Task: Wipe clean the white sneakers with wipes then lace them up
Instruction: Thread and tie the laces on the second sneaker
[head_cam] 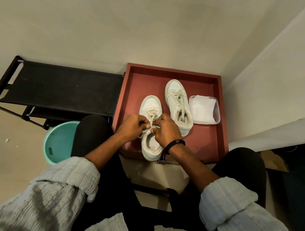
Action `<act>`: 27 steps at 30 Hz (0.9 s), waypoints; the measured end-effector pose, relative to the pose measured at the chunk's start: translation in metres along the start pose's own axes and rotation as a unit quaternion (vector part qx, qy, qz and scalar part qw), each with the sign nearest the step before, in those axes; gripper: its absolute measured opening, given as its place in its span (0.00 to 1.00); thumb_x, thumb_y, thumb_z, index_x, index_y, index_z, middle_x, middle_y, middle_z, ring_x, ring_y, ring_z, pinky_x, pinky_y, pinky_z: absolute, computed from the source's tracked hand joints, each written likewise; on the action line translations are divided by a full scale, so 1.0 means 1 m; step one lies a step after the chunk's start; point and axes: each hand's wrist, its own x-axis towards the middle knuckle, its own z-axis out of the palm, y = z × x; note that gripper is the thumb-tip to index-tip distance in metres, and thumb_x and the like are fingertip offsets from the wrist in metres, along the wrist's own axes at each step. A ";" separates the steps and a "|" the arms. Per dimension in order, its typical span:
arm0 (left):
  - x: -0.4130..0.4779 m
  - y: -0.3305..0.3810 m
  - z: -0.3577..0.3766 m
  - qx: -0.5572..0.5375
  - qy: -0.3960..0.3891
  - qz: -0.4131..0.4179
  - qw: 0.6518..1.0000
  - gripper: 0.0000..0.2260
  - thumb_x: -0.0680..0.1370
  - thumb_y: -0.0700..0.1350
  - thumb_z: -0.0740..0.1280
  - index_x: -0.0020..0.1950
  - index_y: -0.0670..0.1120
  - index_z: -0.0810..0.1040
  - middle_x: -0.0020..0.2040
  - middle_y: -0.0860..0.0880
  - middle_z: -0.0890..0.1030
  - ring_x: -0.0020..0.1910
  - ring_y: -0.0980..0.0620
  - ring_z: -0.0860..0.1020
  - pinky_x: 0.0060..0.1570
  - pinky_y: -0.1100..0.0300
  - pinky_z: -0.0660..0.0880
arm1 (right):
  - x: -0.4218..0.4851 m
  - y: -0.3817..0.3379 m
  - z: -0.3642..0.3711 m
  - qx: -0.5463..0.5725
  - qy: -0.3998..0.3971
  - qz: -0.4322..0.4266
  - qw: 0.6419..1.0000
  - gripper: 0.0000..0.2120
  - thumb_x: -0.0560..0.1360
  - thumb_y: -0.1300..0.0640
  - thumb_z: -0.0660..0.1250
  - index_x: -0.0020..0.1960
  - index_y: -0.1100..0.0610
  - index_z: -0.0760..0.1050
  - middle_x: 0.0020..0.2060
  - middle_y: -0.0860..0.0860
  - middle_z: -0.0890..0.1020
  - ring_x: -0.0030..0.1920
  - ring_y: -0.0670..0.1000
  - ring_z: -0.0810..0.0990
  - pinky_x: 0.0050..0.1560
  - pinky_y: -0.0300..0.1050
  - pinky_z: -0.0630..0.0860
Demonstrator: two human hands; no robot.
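While left grip (132,127) and right grip (166,132) pinch laces (152,114), near sneaker (151,147) heel at red tray (224,129) front edge, far sneaker (177,99) alongside

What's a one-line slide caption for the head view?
Left hand and right hand pinch the laces of the near sneaker on a red tray; far sneaker and wipes tub beside it.

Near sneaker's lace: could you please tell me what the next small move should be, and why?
Probably pull both ends outward to snug this crossing. The left hand and right hand each pinch the lace midway up the near sneaker, slack lace shows under the left hand, and the far sneaker already looks laced.
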 end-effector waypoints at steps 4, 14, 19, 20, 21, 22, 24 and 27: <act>0.001 -0.002 -0.001 -0.017 0.000 -0.010 1.000 0.03 0.78 0.42 0.73 0.46 0.45 0.86 0.39 0.53 0.83 0.37 0.61 0.79 0.37 0.69 0.73 | -0.002 -0.001 0.006 0.042 0.035 0.016 0.998 0.12 0.75 0.59 0.71 0.58 0.59 0.82 0.55 0.51 0.77 0.55 0.54 0.79 0.55 0.51 0.77; 0.002 -0.002 -0.001 -0.020 0.002 -0.018 1.000 0.03 0.77 0.42 0.73 0.47 0.44 0.85 0.39 0.54 0.83 0.37 0.60 0.79 0.38 0.67 0.73 | 0.004 -0.003 0.010 0.131 0.040 0.104 0.985 0.12 0.73 0.59 0.74 0.56 0.56 0.82 0.57 0.53 0.78 0.59 0.54 0.78 0.60 0.48 0.75; 0.001 -0.002 -0.002 -0.011 -0.001 -0.010 1.000 0.02 0.77 0.42 0.73 0.46 0.44 0.85 0.39 0.53 0.83 0.38 0.60 0.79 0.39 0.67 0.74 | 0.005 -0.002 0.005 0.210 0.031 0.126 0.969 0.10 0.69 0.61 0.77 0.50 0.57 0.83 0.49 0.50 0.83 0.51 0.50 0.81 0.54 0.45 0.78; 0.001 -0.002 -0.002 -0.008 0.000 -0.011 1.000 0.02 0.77 0.42 0.73 0.47 0.44 0.85 0.39 0.53 0.83 0.38 0.60 0.79 0.39 0.67 0.74 | 0.006 -0.001 0.003 0.219 0.023 0.128 0.967 0.10 0.69 0.62 0.77 0.49 0.57 0.83 0.48 0.49 0.83 0.49 0.49 0.80 0.54 0.44 0.77; 0.001 -0.002 -0.002 -0.005 0.000 -0.010 1.000 0.02 0.77 0.42 0.73 0.47 0.44 0.85 0.39 0.54 0.83 0.38 0.61 0.79 0.39 0.67 0.74 | 0.006 -0.001 0.001 0.228 0.017 0.130 0.965 0.10 0.69 0.62 0.77 0.49 0.57 0.83 0.46 0.49 0.83 0.48 0.48 0.80 0.53 0.44 0.77; 0.001 -0.003 -0.002 -0.004 -0.001 -0.009 1.000 0.03 0.77 0.43 0.73 0.47 0.44 0.85 0.39 0.54 0.83 0.38 0.60 0.79 0.39 0.67 0.74 | 0.006 0.000 0.000 0.238 0.009 0.136 0.962 0.10 0.69 0.62 0.77 0.49 0.57 0.82 0.45 0.49 0.83 0.47 0.48 0.79 0.53 0.44 0.78; 0.001 -0.003 -0.002 -0.002 -0.005 -0.005 1.000 0.03 0.77 0.43 0.73 0.47 0.44 0.85 0.40 0.54 0.83 0.39 0.60 0.79 0.40 0.67 0.74 | 0.007 0.001 -0.001 0.258 -0.009 0.147 0.955 0.10 0.69 0.63 0.77 0.48 0.56 0.82 0.43 0.48 0.81 0.47 0.49 0.79 0.54 0.46 0.78; 0.002 -0.002 -0.002 0.003 -0.006 -0.007 1.000 0.03 0.77 0.43 0.73 0.48 0.44 0.85 0.42 0.52 0.84 0.40 0.60 0.79 0.41 0.67 0.74 | 0.006 0.001 -0.001 0.261 -0.014 0.142 0.955 0.08 0.68 0.63 0.77 0.43 0.54 0.80 0.42 0.49 0.82 0.47 0.51 0.81 0.54 0.47 0.78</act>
